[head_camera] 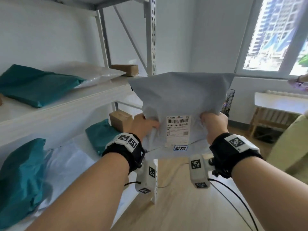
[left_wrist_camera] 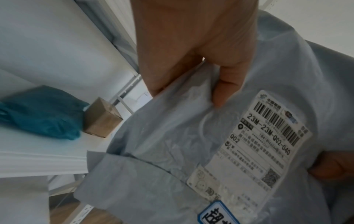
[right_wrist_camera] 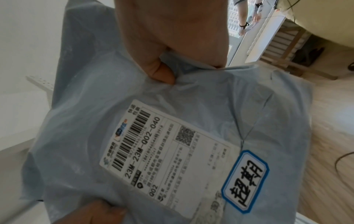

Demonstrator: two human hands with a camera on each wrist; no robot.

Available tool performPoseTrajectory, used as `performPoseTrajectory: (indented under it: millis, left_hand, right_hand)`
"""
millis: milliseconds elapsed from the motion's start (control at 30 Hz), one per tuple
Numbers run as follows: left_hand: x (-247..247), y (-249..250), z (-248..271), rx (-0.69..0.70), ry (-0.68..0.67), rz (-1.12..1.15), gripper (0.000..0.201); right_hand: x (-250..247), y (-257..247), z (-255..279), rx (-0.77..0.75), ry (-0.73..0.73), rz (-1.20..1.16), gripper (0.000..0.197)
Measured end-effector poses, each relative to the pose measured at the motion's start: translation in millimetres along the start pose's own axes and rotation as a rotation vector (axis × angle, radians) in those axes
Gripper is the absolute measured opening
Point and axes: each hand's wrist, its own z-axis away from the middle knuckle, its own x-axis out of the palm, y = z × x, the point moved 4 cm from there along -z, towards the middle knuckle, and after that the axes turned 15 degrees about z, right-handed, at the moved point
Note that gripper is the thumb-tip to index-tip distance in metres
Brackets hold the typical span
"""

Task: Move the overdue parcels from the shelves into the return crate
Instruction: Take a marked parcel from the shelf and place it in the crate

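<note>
I hold a grey plastic mailer parcel (head_camera: 180,97) in the air, off the right end of the shelves. It bears a white shipping label (head_camera: 177,130) and a blue-bordered sticker (head_camera: 180,148) below it. My left hand (head_camera: 146,125) pinches its left edge and my right hand (head_camera: 211,122) grips its right edge. The left wrist view has the parcel (left_wrist_camera: 172,151) with my thumb pressed into the plastic. In the right wrist view the sticker (right_wrist_camera: 245,181) is large and my right thumb presses into the parcel (right_wrist_camera: 210,98). No crate is in view.
White shelves (head_camera: 70,104) at left hold teal mailers (head_camera: 33,85), a white mailer (head_camera: 93,74) and small cardboard boxes (head_camera: 120,120). A grey upright post (head_camera: 152,35) stands behind the parcel. A low wooden table (head_camera: 276,112) and a window lie right; another person's hand (head_camera: 298,82) shows there.
</note>
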Motion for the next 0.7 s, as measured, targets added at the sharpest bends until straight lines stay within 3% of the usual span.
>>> performPoseTrajectory:
  millis: [67, 400, 533, 700]
  left_hand:
    - [24, -9, -28, 0.003, -0.041, 0.003, 0.015]
    - [119, -36, -206, -0.039, -0.113, 0.045, 0.010]
    - [147, -41, -258, -0.068, -0.133, 0.082, 0.016]
    - [180, -27, -307, -0.026, -0.187, 0.138, 0.033]
  right_hand:
    - [-2, 10, -34, 0.020, 0.050, 0.006, 0.013]
    - [18, 17, -210, 0.016, 0.119, 0.062, 0.009]
    - [22, 14, -256, 0.005, 0.135, 0.032, 0.019]
    - [28, -6, -315, -0.038, 0.148, -0.005, 0.007]
